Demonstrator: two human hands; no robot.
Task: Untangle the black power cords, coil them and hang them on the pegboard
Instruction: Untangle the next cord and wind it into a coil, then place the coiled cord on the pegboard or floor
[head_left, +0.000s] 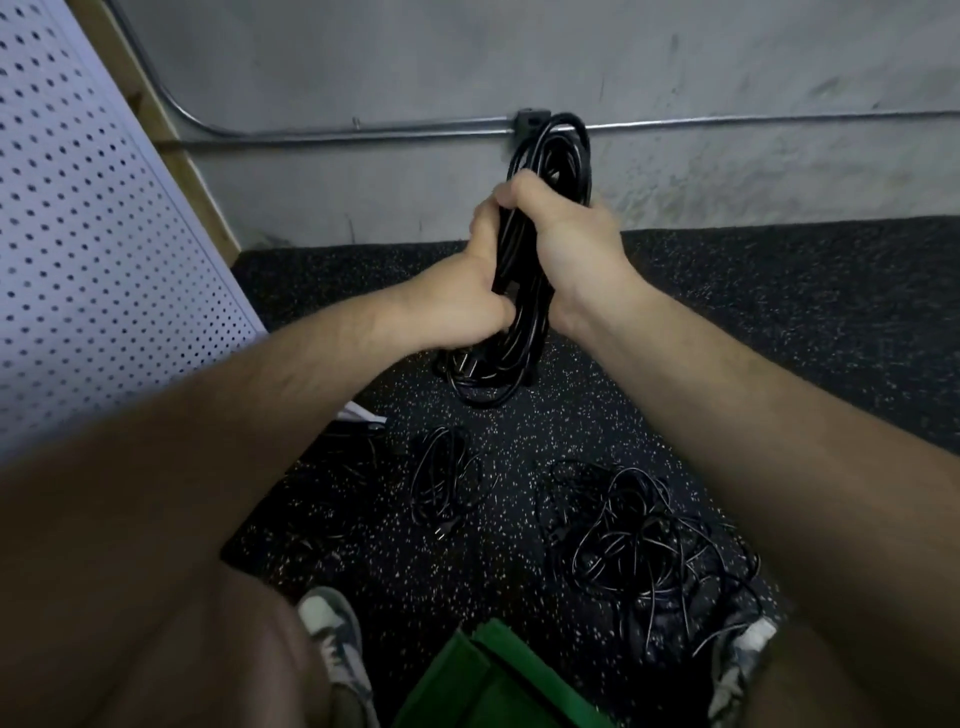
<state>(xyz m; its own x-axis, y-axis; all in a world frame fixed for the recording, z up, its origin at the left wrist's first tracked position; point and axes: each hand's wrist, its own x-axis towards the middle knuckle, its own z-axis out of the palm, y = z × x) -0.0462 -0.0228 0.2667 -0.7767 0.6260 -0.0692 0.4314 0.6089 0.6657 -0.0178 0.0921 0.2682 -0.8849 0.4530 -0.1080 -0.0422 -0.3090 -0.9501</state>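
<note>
Tangle of black cords (649, 545) lying on floor (779, 312) by feet, smaller bundle (447, 478) beside. Left hand (467, 296), right hand (566, 234) gripping coiled cord (550, 156) mid-air, fingers (514, 189) wrapping it. Pegboard (78, 234) at left showing nothing hanging; seemingly one coil formed, rest waiting.

I find nothing I can read here. The coiled cord (566, 161) in my grip shows no legible print, nor does the pegboard (78, 234).

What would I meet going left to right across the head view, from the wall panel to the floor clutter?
Left to right: pegboard → small cord bundle → cord tangle. The held coil overlaps the bundle's span, so it is left out.
</note>
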